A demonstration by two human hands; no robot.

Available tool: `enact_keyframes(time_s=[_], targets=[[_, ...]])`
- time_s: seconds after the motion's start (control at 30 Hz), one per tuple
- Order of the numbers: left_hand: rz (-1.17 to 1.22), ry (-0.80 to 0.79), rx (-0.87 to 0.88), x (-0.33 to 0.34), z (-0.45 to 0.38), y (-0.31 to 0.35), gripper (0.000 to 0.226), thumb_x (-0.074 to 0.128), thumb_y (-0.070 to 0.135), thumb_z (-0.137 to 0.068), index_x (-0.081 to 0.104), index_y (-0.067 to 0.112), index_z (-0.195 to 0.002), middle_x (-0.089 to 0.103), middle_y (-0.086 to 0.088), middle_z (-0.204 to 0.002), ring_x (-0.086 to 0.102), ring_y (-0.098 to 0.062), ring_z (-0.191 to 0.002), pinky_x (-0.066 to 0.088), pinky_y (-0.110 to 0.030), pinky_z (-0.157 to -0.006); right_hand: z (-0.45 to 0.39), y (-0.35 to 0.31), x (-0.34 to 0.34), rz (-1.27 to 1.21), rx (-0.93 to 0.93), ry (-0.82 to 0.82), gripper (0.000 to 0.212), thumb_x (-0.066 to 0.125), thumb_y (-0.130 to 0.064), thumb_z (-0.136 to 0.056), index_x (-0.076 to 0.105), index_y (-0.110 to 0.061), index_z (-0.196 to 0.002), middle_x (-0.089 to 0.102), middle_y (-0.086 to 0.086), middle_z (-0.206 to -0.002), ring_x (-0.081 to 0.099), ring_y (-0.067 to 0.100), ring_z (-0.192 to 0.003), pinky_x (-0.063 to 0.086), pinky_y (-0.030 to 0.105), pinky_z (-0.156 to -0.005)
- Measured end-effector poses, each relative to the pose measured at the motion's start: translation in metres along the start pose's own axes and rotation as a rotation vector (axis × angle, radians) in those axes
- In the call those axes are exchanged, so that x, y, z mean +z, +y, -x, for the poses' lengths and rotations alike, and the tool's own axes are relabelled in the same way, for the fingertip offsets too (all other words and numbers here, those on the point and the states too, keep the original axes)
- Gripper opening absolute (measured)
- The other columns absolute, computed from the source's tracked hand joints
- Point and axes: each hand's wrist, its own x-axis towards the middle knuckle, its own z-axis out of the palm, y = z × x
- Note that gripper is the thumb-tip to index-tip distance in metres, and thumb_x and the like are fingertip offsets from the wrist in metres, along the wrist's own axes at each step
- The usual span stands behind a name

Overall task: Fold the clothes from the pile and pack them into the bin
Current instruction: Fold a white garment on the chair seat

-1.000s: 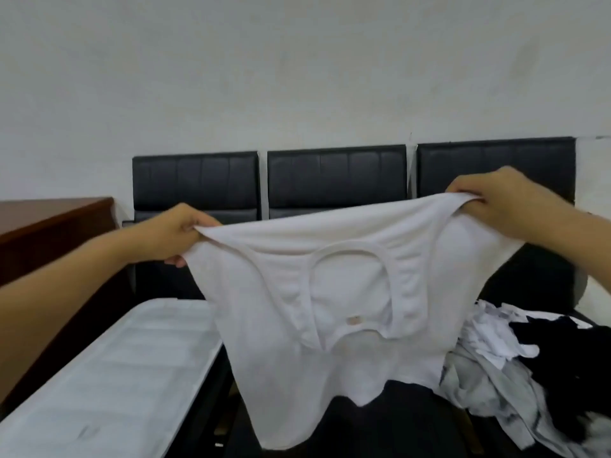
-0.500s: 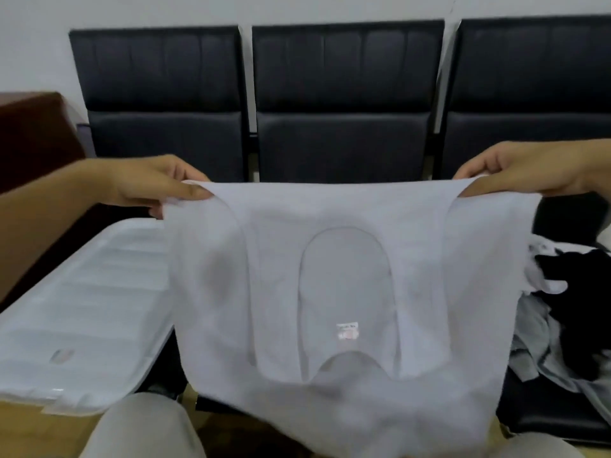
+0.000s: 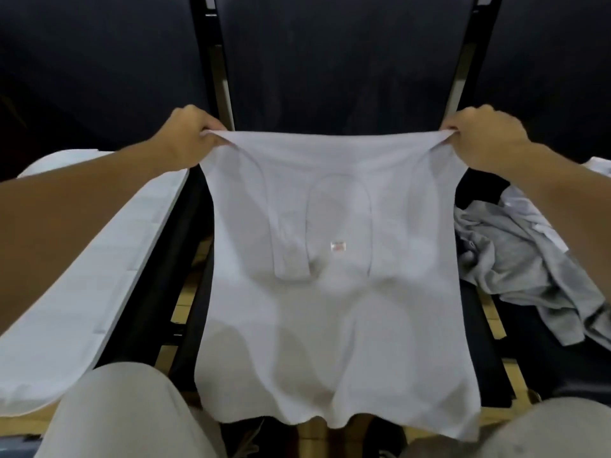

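Note:
A white sleeveless top [image 3: 334, 312] is stretched flat over the middle black seat [image 3: 340, 77], its straps folded down over the front. My left hand [image 3: 186, 135] pinches the far left corner of the top. My right hand [image 3: 486, 135] pinches its far right corner. The near hem hangs toward my knees. On the right seat lies the pile of clothes [image 3: 515, 252], grey and white pieces showing. A white ribbed bin lid [image 3: 82, 276] lies on the left seat; the bin itself is not visible.
A row of three black padded chairs runs across the view, with metal gaps between seats. My knees in light trousers [image 3: 125, 414] sit at the bottom edge. Wooden floor shows between the seats.
Both hands have lowered the white top from held up in the air down onto the middle seat, and my head has tilted down. The grips are unchanged.

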Motion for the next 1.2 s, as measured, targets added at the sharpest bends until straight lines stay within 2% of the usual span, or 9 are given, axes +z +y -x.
enact_keyframes(time_s=[0.13,0.33,0.43,0.57,0.7,0.9,0.97,1.03,1.2], targets=[[0.032,0.099,0.041,-0.007,0.007,0.005,0.022,0.056,0.004,-0.096,0.071,-0.002,-0.110,0.067,-0.019,-0.104,0.060,-0.029,-0.094,0.044,-0.032,-0.082,-0.003,0.006,-0.011,-0.032,-0.008,0.101,0.029,0.041,-0.008,-0.098,0.064,-0.014,-0.113,0.058,0.028,-0.105,0.055,0.046,-0.088,0.045,0.045,-0.071],[0.102,0.014,0.147,-0.006,0.060,-0.003,0.019,0.063,-0.004,-0.090,0.075,0.007,-0.100,0.060,-0.004,-0.089,0.060,-0.005,-0.083,0.050,-0.026,-0.080,0.047,0.010,-0.019,-0.110,-0.127,0.106,0.024,0.045,-0.008,-0.095,0.064,-0.013,-0.110,0.064,0.024,-0.092,0.061,0.041,-0.080,0.050,0.045,-0.069],[0.102,-0.333,0.234,0.021,0.107,-0.014,0.025,0.079,0.013,-0.082,0.068,0.036,-0.083,0.064,0.002,-0.088,0.061,0.005,-0.080,0.047,-0.019,-0.076,0.109,0.011,0.007,0.041,-0.235,-0.146,0.019,0.051,-0.009,-0.093,0.061,-0.018,-0.107,0.064,0.006,-0.089,0.062,0.030,-0.083,0.051,0.040,-0.076],[-0.159,-0.872,0.223,0.068,0.160,-0.015,0.056,0.079,0.046,-0.077,0.055,0.041,-0.127,0.048,0.020,-0.118,0.047,-0.002,-0.113,0.041,-0.024,-0.099,0.184,0.008,0.043,0.157,-0.172,-0.561,0.026,0.049,-0.013,-0.092,0.061,-0.033,-0.100,0.053,-0.004,-0.127,0.057,0.022,-0.115,0.044,0.026,-0.084],[-0.070,-0.734,0.118,0.097,0.177,-0.004,0.054,0.072,0.046,-0.082,0.043,0.035,-0.126,0.042,0.017,-0.121,0.041,-0.005,-0.114,0.042,-0.028,-0.097,0.196,-0.038,0.054,-0.072,-0.041,-0.347,0.032,0.043,-0.012,-0.093,0.063,-0.034,-0.107,0.061,-0.003,-0.120,0.057,0.024,-0.119,0.042,0.035,-0.093],[-0.233,-0.495,0.267,0.102,0.178,0.022,0.020,0.056,0.020,-0.089,0.063,0.019,-0.108,0.044,0.012,-0.099,0.055,-0.012,-0.092,0.040,-0.020,-0.076,0.211,-0.153,0.069,-0.447,-0.407,-0.338,0.066,0.058,-0.045,-0.092,0.034,-0.024,-0.150,0.040,-0.002,-0.151,0.037,0.019,-0.138,0.025,0.032,-0.115],[-0.176,-0.341,0.376,0.090,0.175,0.043,0.015,0.056,0.027,-0.083,0.068,0.027,-0.092,0.043,0.018,-0.087,0.052,-0.004,-0.082,0.034,-0.017,-0.072,0.213,-0.188,0.067,-0.536,-0.445,-0.289,0.068,0.062,-0.051,-0.089,0.037,-0.023,-0.145,0.045,-0.003,-0.145,0.042,0.017,-0.132,0.028,0.033,-0.115],[-0.019,-0.244,0.429,0.078,0.174,0.057,0.008,0.055,0.033,-0.079,0.063,0.035,-0.080,0.048,0.019,-0.078,0.050,-0.002,-0.081,0.035,-0.017,-0.078,0.211,-0.212,0.061,-0.698,-0.322,-0.225,0.042,0.058,-0.039,-0.096,0.051,-0.019,-0.132,0.058,-0.001,-0.130,0.054,0.015,-0.118,0.038,0.029,-0.108],[0.217,-0.550,0.054,0.071,0.164,0.039,0.064,0.080,0.047,-0.069,0.046,0.049,-0.122,0.050,0.028,-0.118,0.046,0.004,-0.115,0.041,-0.022,-0.095,0.198,-0.201,0.061,-1.009,0.064,-0.242,0.020,0.053,-0.036,-0.097,0.065,-0.020,-0.097,0.067,-0.002,-0.093,0.062,0.012,-0.084,0.052,0.029,-0.084]])
